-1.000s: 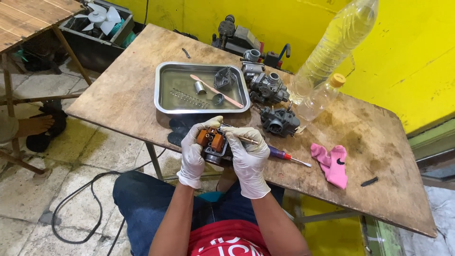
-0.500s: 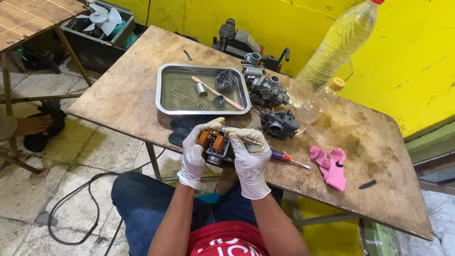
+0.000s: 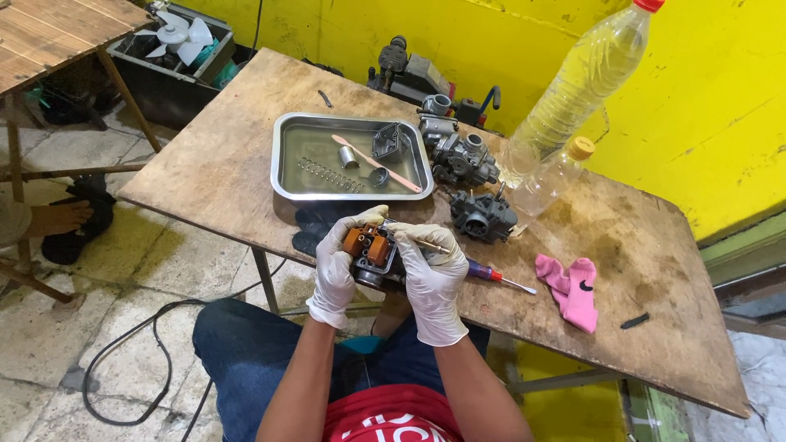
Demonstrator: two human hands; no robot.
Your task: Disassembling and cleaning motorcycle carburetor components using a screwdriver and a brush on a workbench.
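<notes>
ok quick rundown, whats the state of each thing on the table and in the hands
left hand: gloved, gripping the carburetor
right hand: gloved, on the carburetor, pinching a thin metal tool
carburetor: held over the table edge, orange floats exposed
metal tray: flat on table, holds spring and small parts
big bottle: capped, leaning, pale liquid inside
small bottle: capped, tilted
screwdriver: lying unused
pink cloth: crumpled on table
</notes>
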